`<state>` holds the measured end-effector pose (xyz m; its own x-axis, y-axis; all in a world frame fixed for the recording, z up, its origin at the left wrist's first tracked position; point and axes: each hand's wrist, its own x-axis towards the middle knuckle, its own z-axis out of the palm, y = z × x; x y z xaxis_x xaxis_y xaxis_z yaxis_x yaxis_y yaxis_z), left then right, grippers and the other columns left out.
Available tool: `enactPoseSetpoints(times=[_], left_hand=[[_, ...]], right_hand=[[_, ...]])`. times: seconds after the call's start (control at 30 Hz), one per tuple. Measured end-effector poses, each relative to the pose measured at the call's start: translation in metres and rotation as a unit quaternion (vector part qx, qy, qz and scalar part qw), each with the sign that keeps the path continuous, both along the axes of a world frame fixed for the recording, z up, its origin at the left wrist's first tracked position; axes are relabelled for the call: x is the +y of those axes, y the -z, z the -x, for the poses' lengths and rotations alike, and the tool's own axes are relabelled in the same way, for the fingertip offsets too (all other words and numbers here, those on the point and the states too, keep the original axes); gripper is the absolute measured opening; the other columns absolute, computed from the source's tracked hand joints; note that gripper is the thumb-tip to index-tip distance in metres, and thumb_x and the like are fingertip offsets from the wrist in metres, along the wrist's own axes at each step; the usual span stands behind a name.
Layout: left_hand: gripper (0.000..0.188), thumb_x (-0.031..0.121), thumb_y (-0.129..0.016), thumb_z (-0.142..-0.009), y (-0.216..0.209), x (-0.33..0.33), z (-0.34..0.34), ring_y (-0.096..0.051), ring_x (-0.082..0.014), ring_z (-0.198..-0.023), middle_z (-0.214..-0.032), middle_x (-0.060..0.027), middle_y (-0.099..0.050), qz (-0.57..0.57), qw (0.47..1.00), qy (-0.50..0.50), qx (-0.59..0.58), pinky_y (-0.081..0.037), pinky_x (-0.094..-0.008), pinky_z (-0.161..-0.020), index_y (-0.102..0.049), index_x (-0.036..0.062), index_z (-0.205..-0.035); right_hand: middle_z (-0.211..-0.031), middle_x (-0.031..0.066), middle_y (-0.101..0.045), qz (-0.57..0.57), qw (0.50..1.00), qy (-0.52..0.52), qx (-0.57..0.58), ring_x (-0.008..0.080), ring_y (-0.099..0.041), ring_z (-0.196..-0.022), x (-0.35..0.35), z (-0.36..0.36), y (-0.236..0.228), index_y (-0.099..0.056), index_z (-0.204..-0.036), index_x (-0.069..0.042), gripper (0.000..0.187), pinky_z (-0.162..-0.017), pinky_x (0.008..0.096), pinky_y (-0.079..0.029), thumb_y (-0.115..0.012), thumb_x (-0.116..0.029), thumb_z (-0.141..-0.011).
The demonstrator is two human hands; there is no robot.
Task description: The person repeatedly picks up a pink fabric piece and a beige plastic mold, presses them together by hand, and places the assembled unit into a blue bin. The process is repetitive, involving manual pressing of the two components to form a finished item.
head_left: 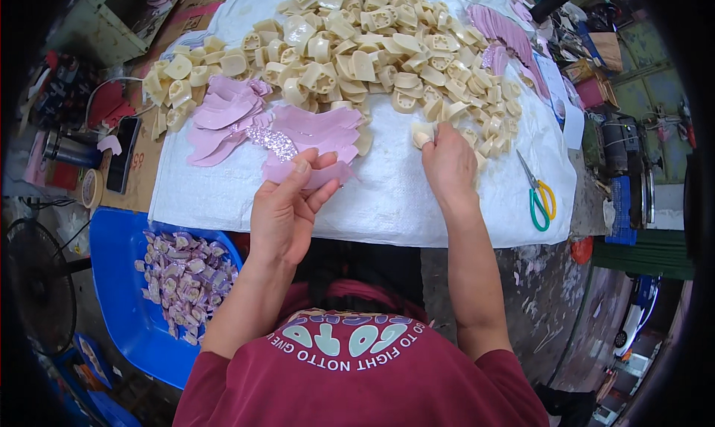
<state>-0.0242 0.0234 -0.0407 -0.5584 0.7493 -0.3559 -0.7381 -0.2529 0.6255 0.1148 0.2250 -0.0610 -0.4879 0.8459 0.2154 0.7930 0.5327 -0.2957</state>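
My left hand is palm up, its thumb and fingers closed on a pink cut piece of thin material with a glittery part. More pink pieces lie in an overlapping stack just beyond it. In my right hand a small cream plastic shoe heel is pinched between thumb and fingers, low over the white cloth. A big heap of similar cream heels spreads across the far half of the table, its near right end beside my right hand.
Scissors with green and yellow handles lie at right. A blue tub at lower left holds purple-covered pieces. A phone and a tape roll are at the left edge. More pink pieces lie far right.
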Motion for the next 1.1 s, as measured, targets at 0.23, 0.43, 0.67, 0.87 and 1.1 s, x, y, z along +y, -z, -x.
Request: enactPoseSetpoints(times=[0.23,0.43,0.67,0.87,1.1], left_hand=[[0.037,0.020,-0.057,-0.093,-0.008,-0.008,0.001,-0.062,-0.0276,-0.107,-0.125,-0.0221,-0.055,-0.015,1.000,-0.023,-0.001,-0.053,-0.0380,-0.093,-0.053,-0.0052,-0.121],[0.033,0.018,-0.057,-0.094,-0.008,-0.009,-0.008,-0.062,-0.0267,-0.107,-0.118,-0.0198,-0.061,-0.029,0.999,-0.020,-0.002,-0.050,-0.0389,-0.095,-0.055,-0.0034,-0.118],[0.034,0.026,-0.055,-0.096,-0.032,-0.019,-0.017,-0.063,-0.0224,-0.104,-0.115,-0.0184,-0.064,-0.057,0.998,0.014,0.020,-0.051,-0.0367,-0.091,-0.058,-0.0005,-0.118],[0.035,0.026,-0.055,-0.096,-0.033,-0.020,-0.017,-0.064,-0.0219,-0.102,-0.115,-0.0194,-0.064,-0.063,0.997,0.026,0.020,-0.051,-0.0361,-0.090,-0.058,-0.0008,-0.118],[0.031,0.021,-0.058,-0.094,-0.035,-0.021,-0.012,-0.064,-0.0205,-0.101,-0.113,-0.0192,-0.065,-0.039,0.992,0.041,0.111,-0.051,-0.0342,-0.088,-0.062,-0.0038,-0.112]], right_hand=[[-0.080,0.0133,-0.064,0.174,0.961,-0.049,0.209,0.0230,-0.065,-0.070,-0.020,-0.015,0.000,-0.063,-0.102,0.005,0.024,-0.065,0.0337,-0.051,-0.063,-0.002,-0.079],[-0.097,0.0162,-0.067,0.164,0.862,-0.295,0.379,0.0218,-0.067,-0.087,-0.123,0.001,-0.063,-0.058,-0.099,0.003,0.026,-0.075,0.0301,-0.054,-0.067,0.007,-0.074],[-0.102,0.0195,-0.066,0.050,0.810,-0.381,0.443,0.0337,-0.066,-0.092,-0.113,0.016,-0.044,-0.052,-0.099,0.000,0.033,-0.082,0.0385,-0.053,-0.067,0.009,-0.072],[-0.101,0.0195,-0.066,0.066,0.834,-0.375,0.400,0.0343,-0.066,-0.094,-0.111,0.011,-0.053,-0.052,-0.103,0.000,0.035,-0.084,0.0410,-0.053,-0.067,0.008,-0.072],[-0.093,0.0151,-0.065,-0.020,0.850,-0.384,0.361,0.0324,-0.063,-0.083,-0.103,0.016,-0.060,-0.053,-0.093,-0.001,0.032,-0.073,0.0391,-0.050,-0.070,0.005,-0.066]])
